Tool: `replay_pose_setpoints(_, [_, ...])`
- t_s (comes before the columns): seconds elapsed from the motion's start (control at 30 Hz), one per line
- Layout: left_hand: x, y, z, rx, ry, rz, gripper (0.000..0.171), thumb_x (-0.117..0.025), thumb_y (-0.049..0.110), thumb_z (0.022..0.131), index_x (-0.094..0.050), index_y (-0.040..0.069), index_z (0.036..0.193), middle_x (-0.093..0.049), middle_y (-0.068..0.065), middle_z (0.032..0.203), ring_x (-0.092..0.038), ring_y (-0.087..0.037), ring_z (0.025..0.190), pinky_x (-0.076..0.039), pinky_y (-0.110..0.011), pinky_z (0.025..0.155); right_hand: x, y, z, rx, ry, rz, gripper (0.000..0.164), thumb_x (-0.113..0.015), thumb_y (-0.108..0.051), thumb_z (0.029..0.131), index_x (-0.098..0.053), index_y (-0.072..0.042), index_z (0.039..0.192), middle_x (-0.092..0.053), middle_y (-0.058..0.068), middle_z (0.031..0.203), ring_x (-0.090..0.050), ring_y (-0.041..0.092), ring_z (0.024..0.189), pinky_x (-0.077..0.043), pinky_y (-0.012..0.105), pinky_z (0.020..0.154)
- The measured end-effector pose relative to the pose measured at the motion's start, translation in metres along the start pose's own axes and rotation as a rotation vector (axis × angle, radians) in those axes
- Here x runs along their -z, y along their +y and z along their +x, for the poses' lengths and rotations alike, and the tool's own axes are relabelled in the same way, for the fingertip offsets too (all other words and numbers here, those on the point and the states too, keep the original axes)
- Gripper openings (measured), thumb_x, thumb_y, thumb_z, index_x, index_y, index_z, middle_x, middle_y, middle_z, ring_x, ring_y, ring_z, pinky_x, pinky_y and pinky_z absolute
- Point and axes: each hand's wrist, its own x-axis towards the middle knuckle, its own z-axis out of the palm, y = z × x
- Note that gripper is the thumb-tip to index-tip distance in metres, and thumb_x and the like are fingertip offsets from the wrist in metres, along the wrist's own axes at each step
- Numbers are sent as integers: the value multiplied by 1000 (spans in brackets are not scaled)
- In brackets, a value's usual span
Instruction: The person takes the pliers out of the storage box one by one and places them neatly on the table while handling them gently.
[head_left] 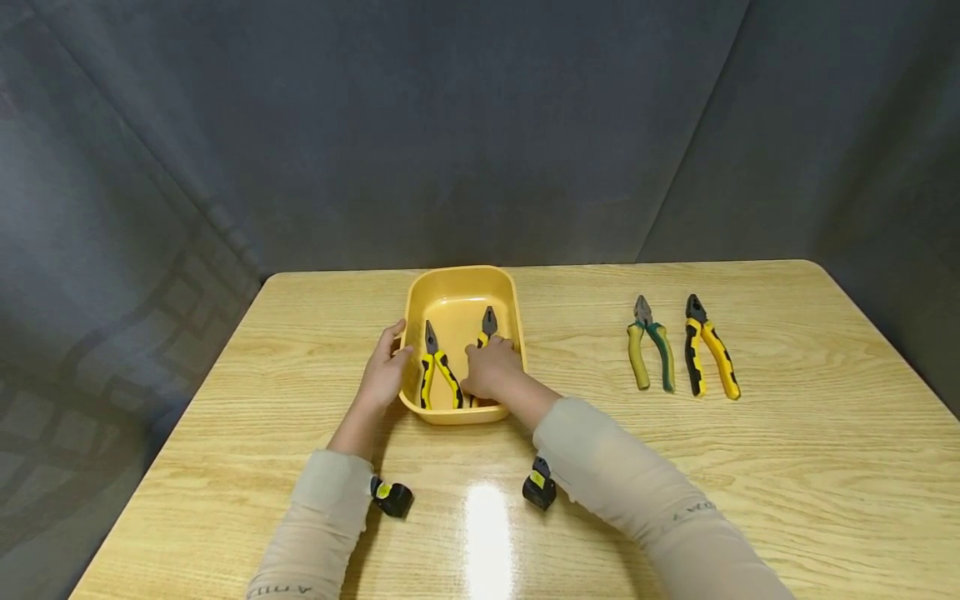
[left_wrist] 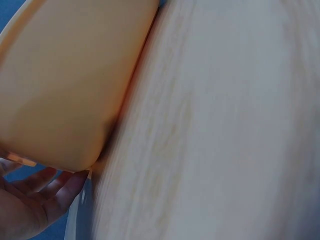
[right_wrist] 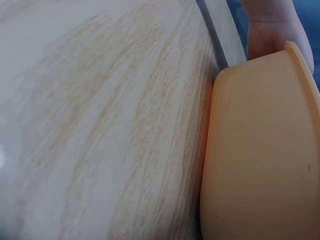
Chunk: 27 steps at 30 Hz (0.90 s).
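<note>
A yellow plastic tub (head_left: 461, 417) stands on the wooden table. My left hand (head_left: 384, 371) holds its left side, thumb at the rim and fingers against the outer wall; the left wrist view also shows these fingers (left_wrist: 65, 192) at the wall. Inside the tub lie long-nose pliers (head_left: 431, 337) with yellow-and-black handles. Beside them is a second pair of pliers (head_left: 489, 320), its dark jaws pointing away from me. My right hand (head_left: 495, 369) reaches into the tub and grips this pair over the handles, covering most of them. In the right wrist view the tub wall hides my right fingers.
To the right on the table (head_left: 810, 350) lie pliers with yellow and green handles (head_left: 649, 346) and pliers with yellow-and-black handles (head_left: 707, 350). A dark grey curtain (head_left: 480, 142) hangs behind the table. Small black devices (head_left: 393, 498) are worn at both wrists.
</note>
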Motion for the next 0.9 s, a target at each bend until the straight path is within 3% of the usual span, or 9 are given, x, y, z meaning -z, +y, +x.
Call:
replay_pose_setpoints(0.27, [1, 3, 0, -4, 8, 2, 46, -34, 13, 93, -22, 16, 137, -35, -19, 126, -38, -30, 110, -34, -43, 89, 1, 1, 8, -9, 1, 3, 67, -58, -44, 75, -37, -15, 131, -40, 23, 111, -46, 32, 89, -43, 34, 64])
replay_pose_setpoints(0.53, [0, 2, 1, 8, 8, 7, 47, -34, 14, 92, -22, 16, 137, -35, -19, 127, -38, -30, 110, -35, -42, 89, 2, 2, 10, -29, -16, 56, 77, -64, -45, 69, -31, -19, 134, -36, 23, 112, -47, 26, 75, -39, 28, 50])
replay_pose_setpoints(0.9, [-1, 1, 0, 20, 6, -4, 47, -35, 15, 92, -22, 17, 137, -33, -20, 127, -38, -31, 109, -35, -43, 89, 1, 5, 14, -39, -27, 140, 78, -68, -40, 66, -33, -19, 133, -33, 25, 115, -48, 24, 68, -40, 29, 51])
